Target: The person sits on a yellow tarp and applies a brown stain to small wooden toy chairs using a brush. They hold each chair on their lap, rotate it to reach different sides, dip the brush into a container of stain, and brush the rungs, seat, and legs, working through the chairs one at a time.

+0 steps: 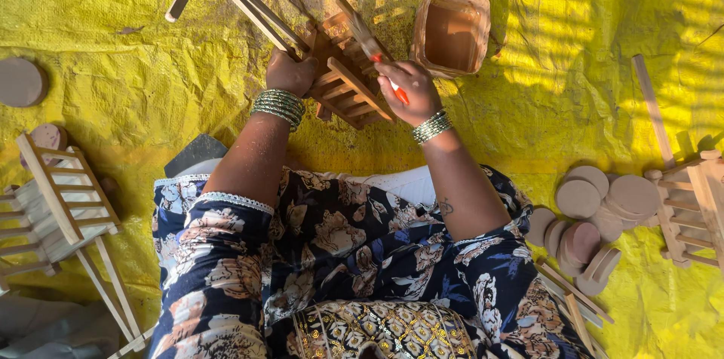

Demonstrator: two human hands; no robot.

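Left hand (289,72) grips slatted wooden frame (348,86) at 12 o'clock, right hand (409,90) pinches paintbrush (367,42) w/ bristles on it, brown paint tub (451,27) at 1 o'clock.

Open yellow tarp (136,65) left — paint tub (451,27) (close) crowds right.

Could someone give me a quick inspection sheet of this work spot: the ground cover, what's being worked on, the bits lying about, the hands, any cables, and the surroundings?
Surface: wrinkled yellow sheet, stained brown near the top.
Job's things: slatted wooden frame, brown-coated; paintbrush; container of brown paint.
Clutter: pile of wooden discs; unpainted frame at left; another at right; single disc.
Hands: left hand grips the frame; right hand holds the brush.
Cables: nothing seen.
Surroundings: striped shadows, sunlight.
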